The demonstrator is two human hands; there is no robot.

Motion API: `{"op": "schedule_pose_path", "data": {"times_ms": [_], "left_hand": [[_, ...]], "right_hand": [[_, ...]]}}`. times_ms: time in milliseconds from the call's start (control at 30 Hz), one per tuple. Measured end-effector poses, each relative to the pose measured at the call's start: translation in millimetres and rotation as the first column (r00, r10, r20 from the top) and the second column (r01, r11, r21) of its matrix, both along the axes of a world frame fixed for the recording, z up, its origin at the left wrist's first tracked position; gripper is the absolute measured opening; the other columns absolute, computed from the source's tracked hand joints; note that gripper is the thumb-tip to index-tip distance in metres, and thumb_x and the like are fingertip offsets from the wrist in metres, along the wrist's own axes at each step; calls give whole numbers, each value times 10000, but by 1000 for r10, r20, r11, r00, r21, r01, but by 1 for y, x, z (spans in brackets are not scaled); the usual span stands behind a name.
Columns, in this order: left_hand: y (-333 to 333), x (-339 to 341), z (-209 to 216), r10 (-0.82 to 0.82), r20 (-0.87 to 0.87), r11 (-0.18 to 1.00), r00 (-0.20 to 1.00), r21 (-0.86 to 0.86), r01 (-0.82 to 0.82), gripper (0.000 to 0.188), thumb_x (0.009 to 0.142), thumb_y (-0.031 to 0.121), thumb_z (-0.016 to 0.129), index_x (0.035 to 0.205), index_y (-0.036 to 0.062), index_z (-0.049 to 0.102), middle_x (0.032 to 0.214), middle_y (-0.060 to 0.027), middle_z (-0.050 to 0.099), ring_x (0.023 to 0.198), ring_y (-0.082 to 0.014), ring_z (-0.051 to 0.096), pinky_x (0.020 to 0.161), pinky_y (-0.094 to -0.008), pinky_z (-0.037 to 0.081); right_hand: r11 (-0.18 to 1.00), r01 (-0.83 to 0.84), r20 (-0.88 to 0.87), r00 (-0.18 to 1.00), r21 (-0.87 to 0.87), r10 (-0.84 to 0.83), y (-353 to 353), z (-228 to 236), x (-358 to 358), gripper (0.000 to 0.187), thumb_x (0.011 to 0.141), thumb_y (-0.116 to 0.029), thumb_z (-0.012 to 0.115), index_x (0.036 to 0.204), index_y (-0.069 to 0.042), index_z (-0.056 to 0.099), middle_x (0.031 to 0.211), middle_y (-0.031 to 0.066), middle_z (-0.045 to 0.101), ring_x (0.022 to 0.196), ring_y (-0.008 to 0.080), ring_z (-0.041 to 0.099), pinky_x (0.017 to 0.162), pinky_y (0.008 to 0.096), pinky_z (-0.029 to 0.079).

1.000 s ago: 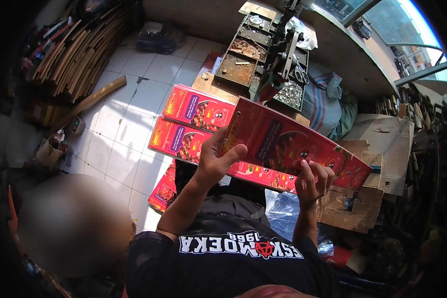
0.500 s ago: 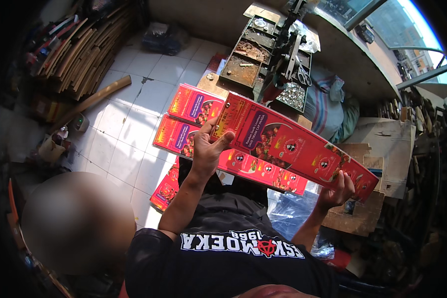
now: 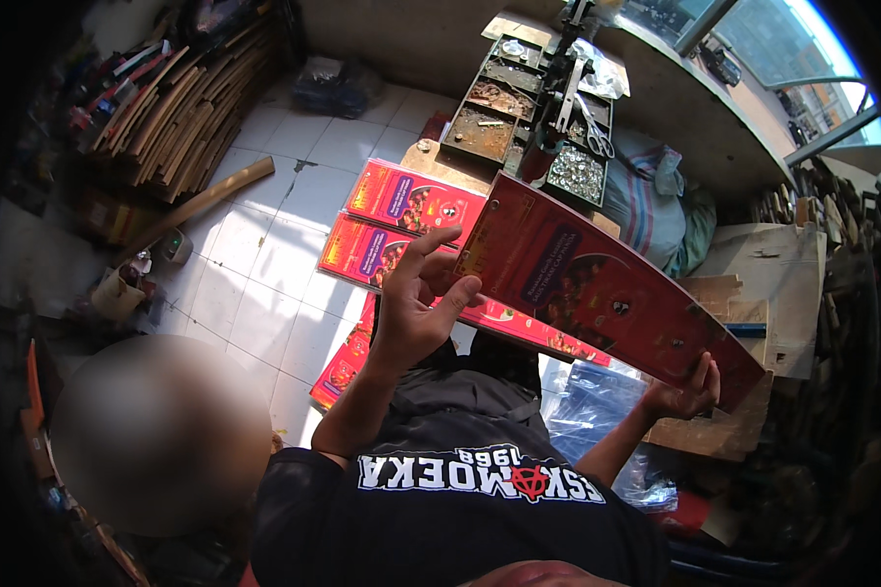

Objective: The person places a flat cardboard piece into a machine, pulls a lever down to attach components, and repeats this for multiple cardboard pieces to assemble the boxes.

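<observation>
left hand [image 3: 416, 313]: fingers parted at left end of long red panel [image 3: 597, 284], grip cannot be told | right hand [image 3: 688, 393]: fingers clasping panel's lower right edge | panel: between both hands' fingers | similar red panels [image 3: 360, 250]: left of left fingers | compartmented tray [image 3: 480, 135]: beyond left fingers

Black shirt [image 3: 440, 533], short sleeves [image 3: 299, 489] — white block lettering [image 3: 401, 474] across the chest, one round red emblem [image 3: 530, 480] — and bare hands [image 3: 411, 318].
</observation>
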State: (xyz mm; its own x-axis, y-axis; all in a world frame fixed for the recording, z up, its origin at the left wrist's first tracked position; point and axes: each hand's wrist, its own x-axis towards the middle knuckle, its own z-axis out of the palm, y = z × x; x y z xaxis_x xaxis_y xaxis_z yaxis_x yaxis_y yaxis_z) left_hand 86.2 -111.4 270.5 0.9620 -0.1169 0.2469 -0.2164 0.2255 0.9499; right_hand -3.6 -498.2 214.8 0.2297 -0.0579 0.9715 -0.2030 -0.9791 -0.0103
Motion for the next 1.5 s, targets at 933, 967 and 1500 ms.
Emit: {"op": "schedule_pose_path", "data": {"times_ms": [933,967,1500], "left_hand": [[-7,-44,24,190,145,978,971,-118,-174,135,990,29,628,1115,21,578,903,-82,712,862,-92,670,762,-230,530],[-8,-43,25,169,102,975,980,-163,-151,146,986,25,633,1122,23,579,899,-82,711,856,-90,669,764,-226,526],[44,-22,-47,26,97,978,995,205,-46,292,937,63,657,1196,-71,653,1149,-171,679,1025,-221,682,934,-329,531]], "right_hand": [[989,-57,51,997,137,51,13,-17,-48,341,907,-227,737,1212,-75,717,1128,98,590,1038,255,611,905,391,551],[986,-70,49,997,154,63,14,-17,-46,340,907,-222,736,1213,-75,716,1128,96,589,1037,253,611,907,390,552],[955,-214,-454,844,204,286,-4,0,-32,200,854,-177,736,1015,-64,774,996,84,763,958,275,696,901,409,497]]}}
